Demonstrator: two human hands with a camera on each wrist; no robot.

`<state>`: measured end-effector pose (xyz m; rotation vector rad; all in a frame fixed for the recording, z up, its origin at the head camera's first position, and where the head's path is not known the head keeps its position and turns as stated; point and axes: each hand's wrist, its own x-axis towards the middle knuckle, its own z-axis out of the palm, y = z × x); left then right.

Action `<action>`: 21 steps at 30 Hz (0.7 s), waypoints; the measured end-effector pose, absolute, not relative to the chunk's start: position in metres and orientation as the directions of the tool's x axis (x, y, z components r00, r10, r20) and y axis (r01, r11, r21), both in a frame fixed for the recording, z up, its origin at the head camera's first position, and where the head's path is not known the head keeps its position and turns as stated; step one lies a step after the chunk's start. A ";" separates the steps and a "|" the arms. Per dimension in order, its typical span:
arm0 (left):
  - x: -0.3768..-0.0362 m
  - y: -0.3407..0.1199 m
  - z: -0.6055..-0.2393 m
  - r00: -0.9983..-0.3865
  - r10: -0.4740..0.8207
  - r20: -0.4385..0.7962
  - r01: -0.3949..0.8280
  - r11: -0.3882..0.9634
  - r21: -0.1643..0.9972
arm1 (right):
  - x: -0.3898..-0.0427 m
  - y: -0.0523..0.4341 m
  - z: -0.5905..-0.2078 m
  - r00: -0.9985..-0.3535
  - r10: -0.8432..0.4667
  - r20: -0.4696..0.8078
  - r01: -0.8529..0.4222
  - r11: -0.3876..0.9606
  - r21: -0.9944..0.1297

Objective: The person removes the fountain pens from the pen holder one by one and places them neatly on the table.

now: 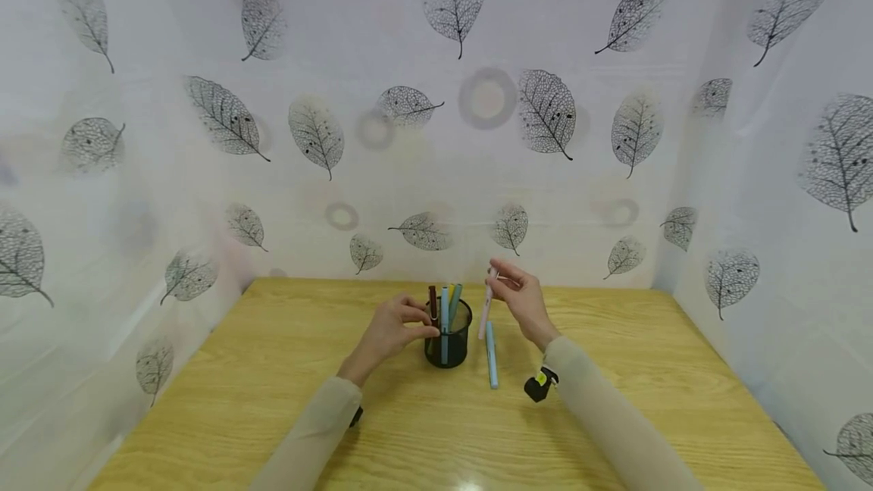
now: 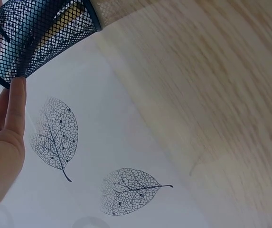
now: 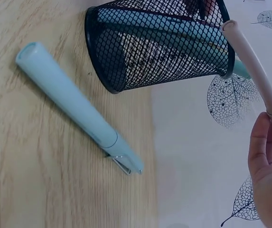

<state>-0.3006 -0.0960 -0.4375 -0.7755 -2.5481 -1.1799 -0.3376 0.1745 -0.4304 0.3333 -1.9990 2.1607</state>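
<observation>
A black mesh pen holder [image 1: 458, 345] stands upright on the table. At its left side my left hand [image 1: 397, 326] grips the rim, thumb toward the front; in the left wrist view its fingertips [image 2: 17, 88] meet the rim. Inside stand a dark brown pen [image 1: 433, 297], a light blue pen [image 1: 445, 308], a teal pen [image 1: 455, 300] and something yellow. To the right of the holder, my right hand [image 1: 525, 303] pinches a pale pink pen [image 3: 252, 64] near its clip end, the other end slanting down. Another light blue pen [image 3: 69, 95] with a metal clip lies on the tabletop below it.
The wood-grain table [image 1: 300, 385] runs back to a whitish curtain [image 1: 409, 165] with leaf prints, which also encloses both sides. A dark device with a yellow-green mark [image 1: 542, 379] is strapped to the right wrist. Both forearms wear light sleeves [image 1: 600, 408].
</observation>
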 end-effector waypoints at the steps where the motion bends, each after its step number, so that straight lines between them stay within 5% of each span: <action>1: -0.301 -0.096 -0.438 -0.833 0.368 0.412 0.553 0.535 0.639 | -0.337 0.175 -0.431 -0.960 -0.033 0.278 -0.276 -0.062 -0.959; 21: -0.301 -0.096 -0.439 -0.853 0.348 0.388 0.521 0.535 0.665 | -0.332 0.198 -0.446 -0.951 -0.292 0.101 -0.165 0.206 -0.965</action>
